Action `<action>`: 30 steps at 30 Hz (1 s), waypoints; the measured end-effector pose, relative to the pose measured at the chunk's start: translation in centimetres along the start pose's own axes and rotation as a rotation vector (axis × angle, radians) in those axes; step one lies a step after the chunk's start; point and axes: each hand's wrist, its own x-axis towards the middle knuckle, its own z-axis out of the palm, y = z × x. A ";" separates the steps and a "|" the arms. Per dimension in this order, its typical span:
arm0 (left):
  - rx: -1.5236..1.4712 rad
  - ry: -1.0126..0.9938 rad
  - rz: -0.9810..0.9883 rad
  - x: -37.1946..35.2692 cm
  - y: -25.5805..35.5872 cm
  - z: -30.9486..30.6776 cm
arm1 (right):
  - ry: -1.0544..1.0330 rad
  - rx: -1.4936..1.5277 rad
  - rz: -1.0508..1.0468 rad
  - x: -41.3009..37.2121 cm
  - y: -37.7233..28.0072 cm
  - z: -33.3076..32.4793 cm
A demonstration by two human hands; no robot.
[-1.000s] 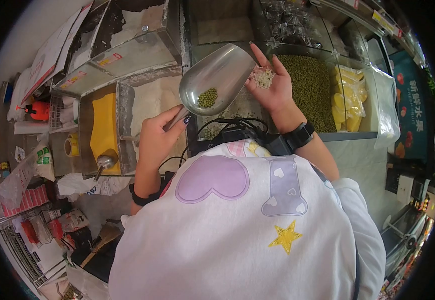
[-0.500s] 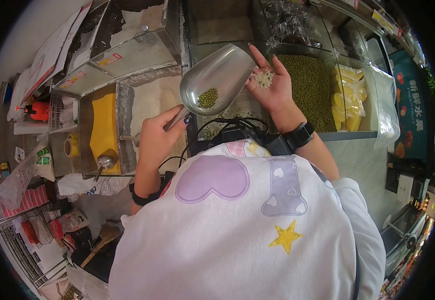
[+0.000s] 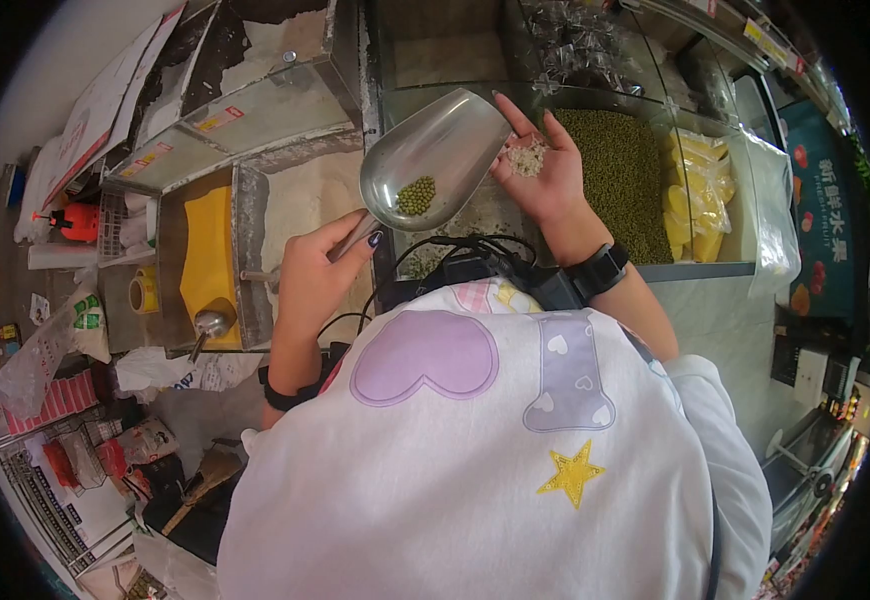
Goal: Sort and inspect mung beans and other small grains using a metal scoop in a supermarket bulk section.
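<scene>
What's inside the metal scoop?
A small clump of green beans sits low in the metal scoop; the rest shows bare metal. Its handle is covered by the left hand. The right hand holds white grains, outside the scoop.

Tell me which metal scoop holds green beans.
The big scoop held in the left hand; a few green beans sit in its bowl. The small scoop rests by the yellow powder.

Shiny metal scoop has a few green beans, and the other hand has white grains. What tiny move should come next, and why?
Probably tilt the right hand slightly toward the silver metal scoop, held by the left hand. Its open palm cups loose white grains right at the scoop's open rim, which holds a small pile of green beans.
</scene>
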 end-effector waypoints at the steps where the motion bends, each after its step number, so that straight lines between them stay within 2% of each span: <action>1: -0.005 0.004 0.006 0.0 0.0 0.0 | -0.001 -0.002 -0.001 0.1 0.0 -0.2; 5: 0.003 -0.008 0.046 0.1 -0.2 0.0 | -0.021 0.000 0.011 0.1 -0.1 -0.3; 7: 0.003 -0.006 0.051 0.1 -0.2 0.1 | 0.120 -0.070 -0.038 0.0 0.3 0.7; 8: 0.003 -0.004 0.056 0.1 -0.2 0.1 | 0.120 -0.070 -0.039 0.1 0.0 -0.2; 11: 0.003 0.000 0.068 0.1 -0.3 0.1 | 0.106 0.016 0.054 0.6 -0.5 -2.3; 13: 0.006 -0.002 0.061 0.1 -0.1 0.1 | 0.601 -0.132 -0.068 0.7 0.5 -1.0; 17: -0.002 -0.001 0.052 0.1 -0.2 0.1 | 0.546 -0.078 -0.028 0.5 0.1 -2.2; 19: 0.000 -0.004 0.046 0.1 -0.2 0.1 | 0.545 -0.106 -0.075 0.5 0.4 -1.3; 23: 0.000 0.001 0.041 0.1 -0.2 0.1 | 0.604 -0.129 -0.099 0.2 0.7 0.4; 25: 0.004 0.005 0.036 0.0 0.0 0.0 | 0.500 0.064 -0.141 0.2 -0.1 -0.7; 26: 0.007 0.009 0.031 0.0 0.0 0.0 | 0.500 0.064 -0.140 0.2 -0.4 -1.3; 28: -0.026 0.014 0.010 0.0 0.1 -0.1 | -0.150 0.230 0.089 0.1 -0.8 -1.8; 29: -0.060 0.019 -0.012 0.0 0.1 -0.1 | -0.149 0.230 0.089 0.2 -1.0 -2.0; 30: -0.059 0.019 -0.011 0.0 0.0 -0.1 | -0.249 0.243 0.149 0.2 -1.0 -1.8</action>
